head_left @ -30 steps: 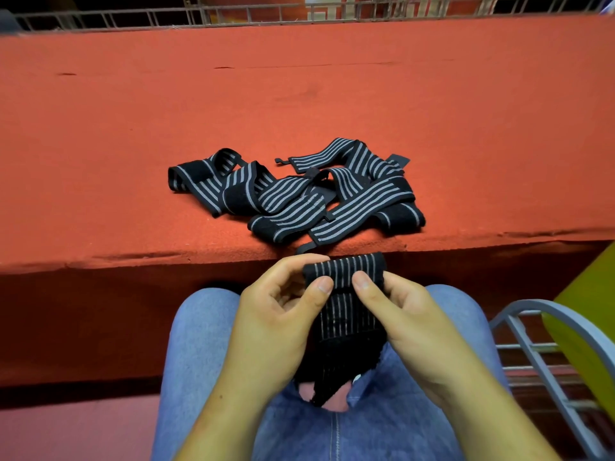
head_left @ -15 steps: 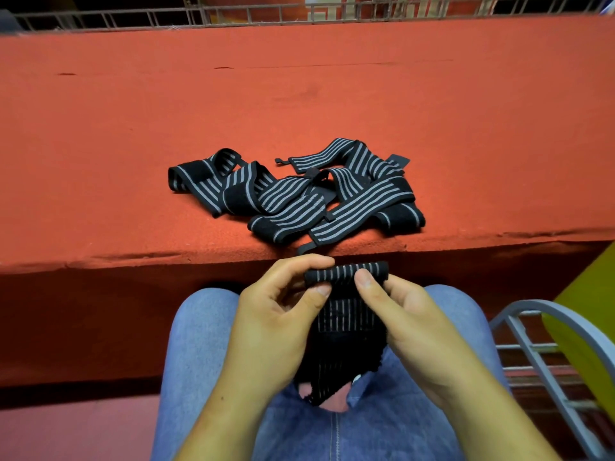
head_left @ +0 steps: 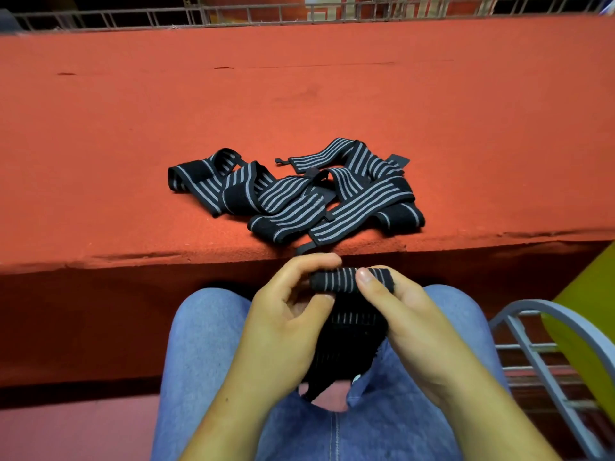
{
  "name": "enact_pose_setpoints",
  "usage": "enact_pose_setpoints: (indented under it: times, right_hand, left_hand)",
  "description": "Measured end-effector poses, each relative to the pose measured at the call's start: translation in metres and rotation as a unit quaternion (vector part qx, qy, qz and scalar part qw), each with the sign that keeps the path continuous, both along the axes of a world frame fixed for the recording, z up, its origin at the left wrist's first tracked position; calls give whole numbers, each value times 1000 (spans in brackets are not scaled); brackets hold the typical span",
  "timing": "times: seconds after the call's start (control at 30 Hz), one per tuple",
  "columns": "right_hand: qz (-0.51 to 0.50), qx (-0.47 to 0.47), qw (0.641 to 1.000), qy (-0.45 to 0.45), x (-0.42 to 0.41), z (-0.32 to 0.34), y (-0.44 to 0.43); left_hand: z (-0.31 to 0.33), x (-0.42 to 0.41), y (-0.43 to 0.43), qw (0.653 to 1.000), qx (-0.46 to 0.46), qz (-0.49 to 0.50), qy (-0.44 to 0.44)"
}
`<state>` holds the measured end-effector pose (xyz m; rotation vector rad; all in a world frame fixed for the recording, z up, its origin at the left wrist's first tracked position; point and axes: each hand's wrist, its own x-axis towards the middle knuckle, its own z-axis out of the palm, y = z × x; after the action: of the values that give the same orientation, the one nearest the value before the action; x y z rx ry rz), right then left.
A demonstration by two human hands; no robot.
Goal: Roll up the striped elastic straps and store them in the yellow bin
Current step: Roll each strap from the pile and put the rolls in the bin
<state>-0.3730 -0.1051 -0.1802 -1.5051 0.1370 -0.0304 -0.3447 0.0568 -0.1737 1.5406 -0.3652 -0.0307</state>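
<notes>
Lap (head_left: 206, 334) in blue jeans fills lower centre of frame. Both hands sit over it, fingers curled. Left hand (head_left: 283, 314) pinches the left end of a half-rolled striped strap (head_left: 346, 279); right hand (head_left: 409, 314) grips the right end, thumb on top of the roll. Unrolled tail (head_left: 349, 347) hangs between the palms down to the lap. Yellow bin (head_left: 592, 321) at right edge, behind a grey metal frame (head_left: 532, 347), apart from the hands. Further up, pile of loose striped straps (head_left: 299, 197) on the red desk (head_left: 299, 94), near its front edge. Wire railing (head_left: 266, 13) along top of frame.
</notes>
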Motion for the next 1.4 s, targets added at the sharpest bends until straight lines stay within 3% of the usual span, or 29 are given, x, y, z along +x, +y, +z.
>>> enact_pose_setpoints:
  times: [0.17,0.37,1.03,1.4]
  right_hand:
    - [-6,-21,1000,-3,-2,1,-1]
    - [7,-46,999,-9,-2,1,3]
    - [-33,-74,993,-88,-1,1,5]
    - [-35,-57,995,-70,0,1,3]
  left_hand:
    - [1,-4,-2,997,20,-33,70]
    - [-8,-1,-3,994,89,-12,58]
    - [-7,-1,-1,997,64,-17,33]
    - [-6,1,-1,999,36,10,17]
